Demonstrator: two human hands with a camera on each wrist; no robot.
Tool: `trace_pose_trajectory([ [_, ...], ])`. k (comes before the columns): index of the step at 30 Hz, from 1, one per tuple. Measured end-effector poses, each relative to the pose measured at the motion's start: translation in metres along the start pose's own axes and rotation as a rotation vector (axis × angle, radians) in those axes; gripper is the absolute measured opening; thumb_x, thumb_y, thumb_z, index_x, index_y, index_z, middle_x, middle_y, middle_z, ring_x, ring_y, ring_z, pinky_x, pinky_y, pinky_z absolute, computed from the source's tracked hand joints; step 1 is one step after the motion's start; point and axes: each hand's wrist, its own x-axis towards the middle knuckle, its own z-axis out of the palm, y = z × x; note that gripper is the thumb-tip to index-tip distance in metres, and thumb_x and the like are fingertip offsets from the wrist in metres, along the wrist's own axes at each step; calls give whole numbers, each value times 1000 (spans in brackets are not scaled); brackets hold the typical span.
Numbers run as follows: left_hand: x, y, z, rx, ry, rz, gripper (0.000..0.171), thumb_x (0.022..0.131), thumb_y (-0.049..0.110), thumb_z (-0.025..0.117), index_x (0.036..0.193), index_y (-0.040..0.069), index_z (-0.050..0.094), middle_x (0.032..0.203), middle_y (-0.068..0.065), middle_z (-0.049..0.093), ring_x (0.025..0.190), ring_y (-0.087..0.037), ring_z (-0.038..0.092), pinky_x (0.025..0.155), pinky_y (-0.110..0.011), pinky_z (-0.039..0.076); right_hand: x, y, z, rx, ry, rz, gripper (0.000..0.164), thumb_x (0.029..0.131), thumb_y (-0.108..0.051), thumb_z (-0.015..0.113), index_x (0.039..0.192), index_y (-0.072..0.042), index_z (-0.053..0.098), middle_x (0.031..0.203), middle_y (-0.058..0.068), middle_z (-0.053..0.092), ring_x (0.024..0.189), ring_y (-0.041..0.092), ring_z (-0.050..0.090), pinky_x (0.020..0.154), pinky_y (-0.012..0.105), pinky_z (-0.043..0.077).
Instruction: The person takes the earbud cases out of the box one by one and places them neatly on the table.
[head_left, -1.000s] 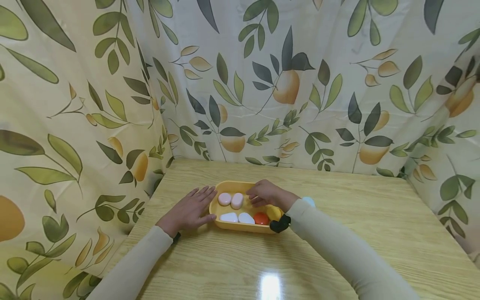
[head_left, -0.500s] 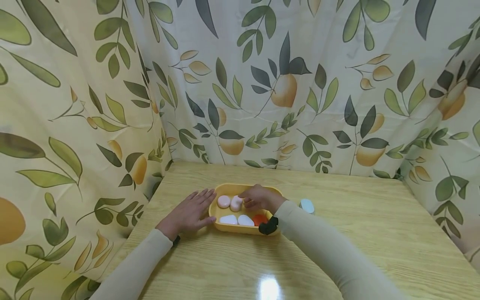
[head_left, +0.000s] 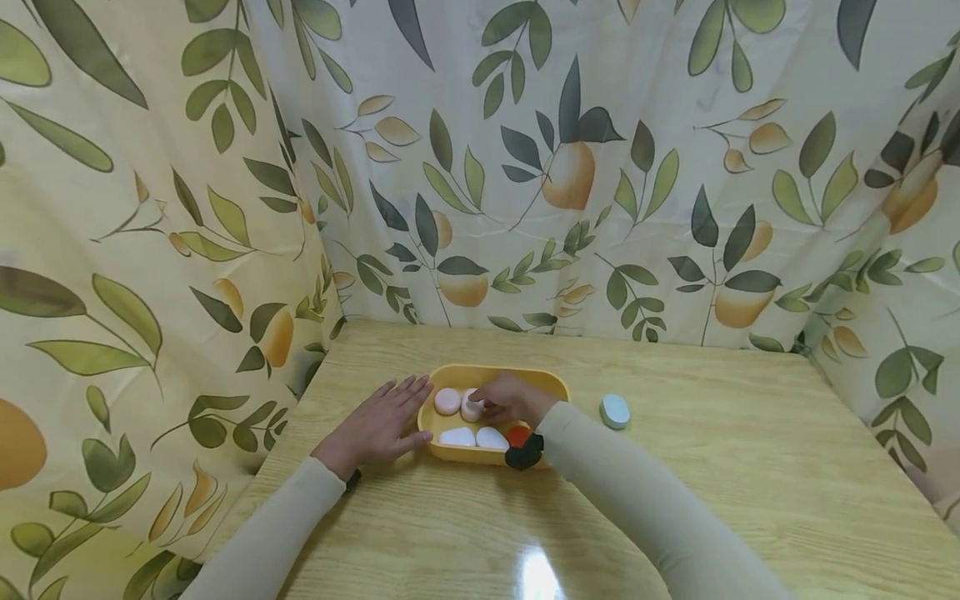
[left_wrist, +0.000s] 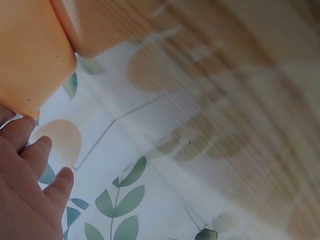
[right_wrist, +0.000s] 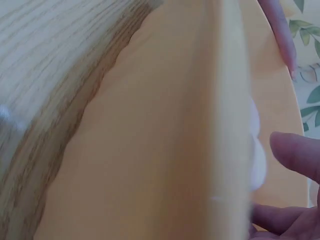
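A yellow-orange tray (head_left: 543, 377) with raised walls stands on the wooden table, holding smooth, rounded pieces. My right hand (head_left: 513, 396) reaches into it from the right, its fingers curled round a pink oval piece (head_left: 470, 411) and partly covering it. In the right wrist view the thumb (right_wrist: 297, 152) stands apart from the fingers, and the near wall hides much of the hand's work. My left hand (head_left: 375, 422) lies spread at the tray's left end, its fingertips touching the rim. Beside the held piece sits a round pink piece (head_left: 447, 401).
Two white pieces (head_left: 456, 437) and a red piece (head_left: 518, 436) lie along the tray's near wall. A light blue oval piece (head_left: 615, 412) is on the table (head_left: 712, 450) right of the tray. Leaf-patterned curtains (head_left: 525, 167) enclose the back and sides.
My right hand has moved left inside the tray, from the right half onto the pink oval piece. The light blue piece, earlier mostly hidden by the sleeve, is now uncovered. The left hand stays put.
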Motion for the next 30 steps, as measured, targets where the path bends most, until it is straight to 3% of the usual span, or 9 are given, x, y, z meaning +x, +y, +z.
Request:
trace_pose_trajectory([
  [6,1,1,-4,7,-24,-9,84,98,66,30,156,7,18,160,-8,17,146,-26,15,116,-48,12,9,1,6,-53,41,3,13,82,1,72,93,7,67,81,11,64,75,23,63,78,39,56],
  [12,1,2,-3,3,-32,-26,84,97,66,30,156,8,18,161,-6,15,147,-24,12,117,-46,10,13,3,7,-95,37,5,13,80,-3,76,88,3,69,75,7,64,70,19,62,75,36,57],
  [22,0,2,-1,8,-56,-45,85,96,68,27,157,10,14,161,-3,11,147,-23,10,117,-45,9,14,13,6,-12,17,-23,11,88,-6,70,80,-3,64,74,7,66,70,19,65,71,37,57],
  [30,0,2,-3,10,-42,-32,84,97,67,27,157,9,15,161,-5,12,147,-24,11,117,-47,10,11,14,3,-53,7,-31,17,93,-17,64,81,-5,64,71,7,63,65,19,61,62,33,54],
])
